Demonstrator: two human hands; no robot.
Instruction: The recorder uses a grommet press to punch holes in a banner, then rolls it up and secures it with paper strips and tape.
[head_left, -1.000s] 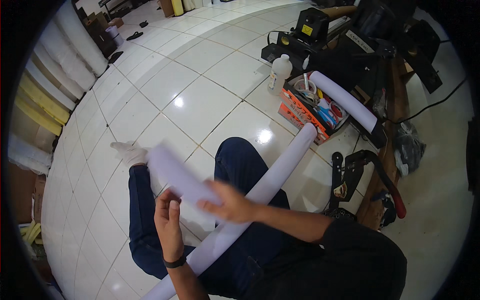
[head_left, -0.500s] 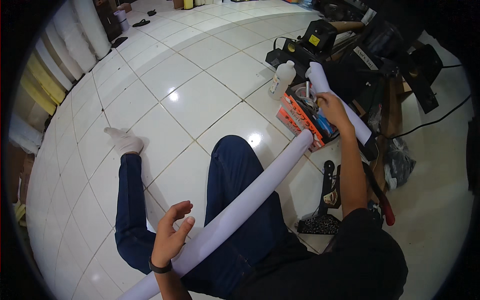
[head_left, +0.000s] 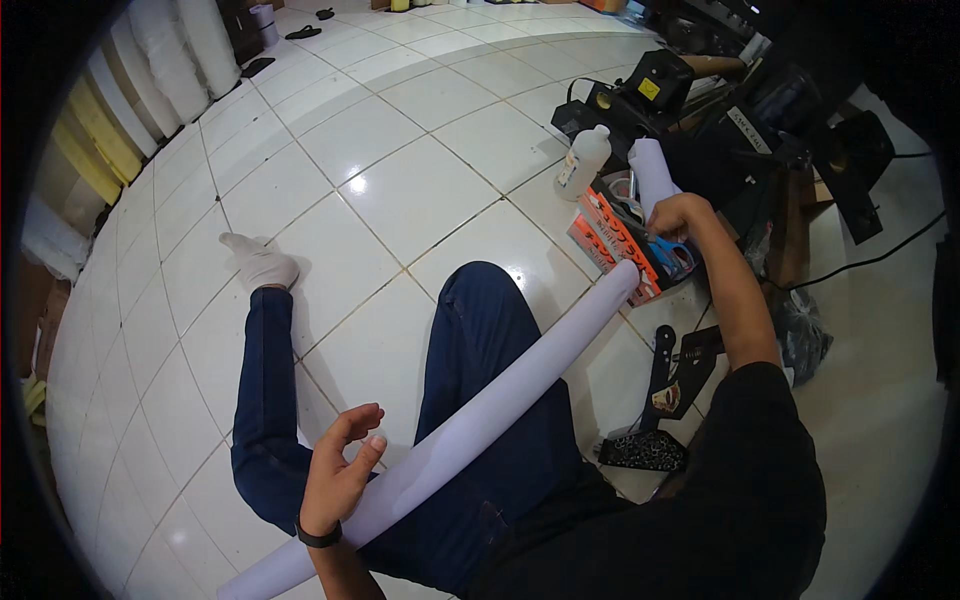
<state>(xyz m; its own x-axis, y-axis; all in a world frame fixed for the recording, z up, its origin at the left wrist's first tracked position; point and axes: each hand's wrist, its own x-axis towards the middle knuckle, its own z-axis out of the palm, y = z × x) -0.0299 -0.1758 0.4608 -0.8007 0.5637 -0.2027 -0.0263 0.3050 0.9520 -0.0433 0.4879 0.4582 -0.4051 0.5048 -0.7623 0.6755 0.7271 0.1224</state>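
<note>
Head view: the white tube (head_left: 465,428), already rolled, lies across the legs (head_left: 475,330). The left hand (head_left: 337,480) is loosely open, empty; the right hand (head_left: 682,214) curls over the box (head_left: 613,235), its hold hidden. What remains doesn't show.

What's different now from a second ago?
Both hands let go of the short white roll; where it went isn't clear. The right hand moved forward and right to the box; the left hand is open. The long white roll still lies across the lap.
</note>
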